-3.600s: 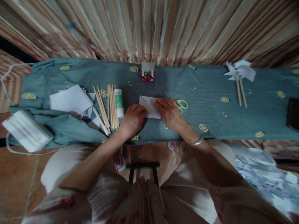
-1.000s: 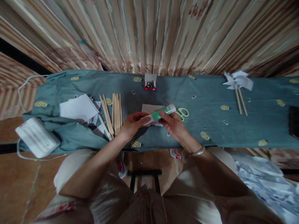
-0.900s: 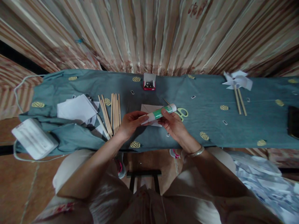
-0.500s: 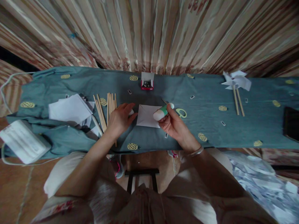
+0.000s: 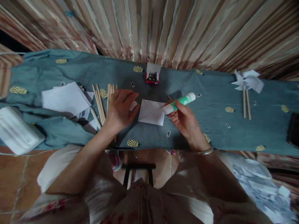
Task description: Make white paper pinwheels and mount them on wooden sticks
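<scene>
Glue stick of green and white plastic (image 5: 183, 102) is now held separately from its small white cap (image 5: 133, 106); a second ago it was held across both hands as one closed piece. Before that, it lay beside the sticks while the paper was pressed by both hands.

In the right hand (image 5: 185, 121), the barrel is pinched between thumb and curled fingers, tilted, with its white end aimed towards the left hand (image 5: 120, 109). That hand is partly closed, with the cap caught between thumb and fingers; how firmly it is gripped cannot be told.

Between the two hands, the creased white square of paper (image 5: 151, 115) has been left uncovered on the teal-clothed tabletop (image 5: 215, 115). The barrel's white end is poised by its edge nearest the right hand; whether they touch cannot be told. With the cap off, that end is judged to be exposed.

Pale wooden sticks (image 5: 99, 102) are partly covered by the left hand, and loose white sheets (image 5: 64, 99) are spread farther left of it. A red and white open box of small shiny pieces (image 5: 153, 77) is placed beyond both hands. White paper pinwheels (image 5: 249, 81) are laid well to the right of the right hand.
</scene>
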`<state>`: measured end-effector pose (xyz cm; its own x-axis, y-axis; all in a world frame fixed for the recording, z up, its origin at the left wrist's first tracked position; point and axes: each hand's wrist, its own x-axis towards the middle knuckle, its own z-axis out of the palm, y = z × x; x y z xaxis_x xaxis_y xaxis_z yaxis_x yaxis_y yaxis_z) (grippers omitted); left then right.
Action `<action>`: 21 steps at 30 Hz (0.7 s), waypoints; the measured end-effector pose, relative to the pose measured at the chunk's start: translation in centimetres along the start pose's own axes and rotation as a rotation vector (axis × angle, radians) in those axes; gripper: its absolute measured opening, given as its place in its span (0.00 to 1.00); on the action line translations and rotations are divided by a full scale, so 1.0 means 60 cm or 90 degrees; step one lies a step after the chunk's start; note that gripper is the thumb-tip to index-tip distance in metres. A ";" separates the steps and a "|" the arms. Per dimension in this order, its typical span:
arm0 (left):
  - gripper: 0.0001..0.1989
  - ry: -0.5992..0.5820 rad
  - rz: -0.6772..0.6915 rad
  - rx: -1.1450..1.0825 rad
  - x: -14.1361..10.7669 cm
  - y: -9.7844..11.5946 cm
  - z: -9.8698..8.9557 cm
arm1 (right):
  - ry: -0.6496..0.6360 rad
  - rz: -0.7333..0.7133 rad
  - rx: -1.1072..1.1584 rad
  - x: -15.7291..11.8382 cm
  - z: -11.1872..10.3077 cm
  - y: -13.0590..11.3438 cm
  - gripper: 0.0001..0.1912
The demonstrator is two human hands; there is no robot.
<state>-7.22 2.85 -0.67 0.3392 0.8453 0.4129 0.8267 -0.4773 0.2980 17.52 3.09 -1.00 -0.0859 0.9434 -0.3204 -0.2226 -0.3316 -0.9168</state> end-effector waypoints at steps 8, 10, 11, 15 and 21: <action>0.20 -0.143 0.132 -0.091 -0.049 0.082 0.054 | 0.038 -0.119 -0.145 0.009 0.039 0.009 0.19; 0.25 -0.159 0.119 -0.091 -0.057 0.082 0.065 | 0.043 -0.136 -0.183 0.013 0.042 0.013 0.21; 0.26 -0.166 0.112 -0.091 -0.059 0.081 0.068 | 0.048 -0.145 -0.204 0.015 0.042 0.015 0.22; 0.27 -0.183 0.087 -0.092 -0.063 0.073 0.069 | 0.057 -0.172 -0.297 0.019 0.038 0.019 0.21; 0.26 -0.202 0.076 -0.091 -0.068 0.073 0.071 | 0.072 -0.198 -0.438 0.021 0.036 0.025 0.21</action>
<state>-3.09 -1.64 -4.70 0.5701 0.8036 0.1710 0.7098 -0.5866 0.3900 14.99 3.74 -2.27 -0.0104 0.9999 -0.0124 0.4374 -0.0066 -0.8992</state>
